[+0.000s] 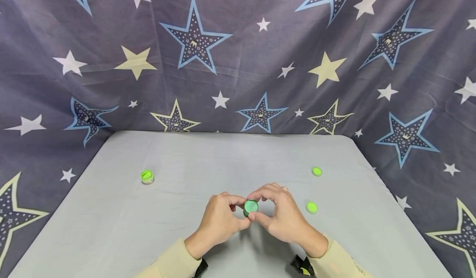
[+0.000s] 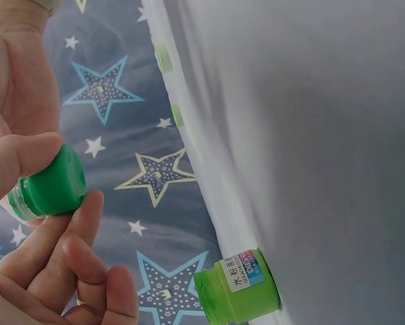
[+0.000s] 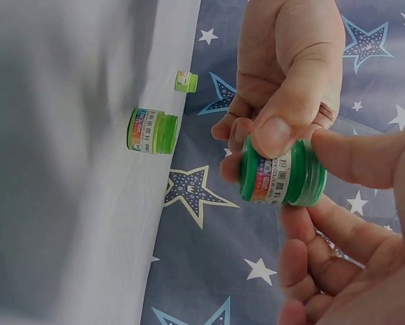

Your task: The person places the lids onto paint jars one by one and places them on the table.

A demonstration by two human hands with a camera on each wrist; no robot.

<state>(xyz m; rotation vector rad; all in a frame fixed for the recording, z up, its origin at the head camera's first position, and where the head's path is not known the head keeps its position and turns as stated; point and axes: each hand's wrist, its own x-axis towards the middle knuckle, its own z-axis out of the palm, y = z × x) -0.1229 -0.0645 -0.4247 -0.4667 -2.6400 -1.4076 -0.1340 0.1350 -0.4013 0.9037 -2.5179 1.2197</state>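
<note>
Both hands meet over the middle of the grey table and hold one small dark green jar between them. My left hand pinches it with thumb and fingers from the left. My right hand curls round it from the right. In the left wrist view the jar sits between the thumb and fingers. The right wrist view shows the labelled jar lying sideways, with a left thumb pressed on it and right fingers around its cap end.
Three light green jars stand on the table: one at the left, one near the right hand, one farther right. A star-patterned cloth hangs behind and along both sides.
</note>
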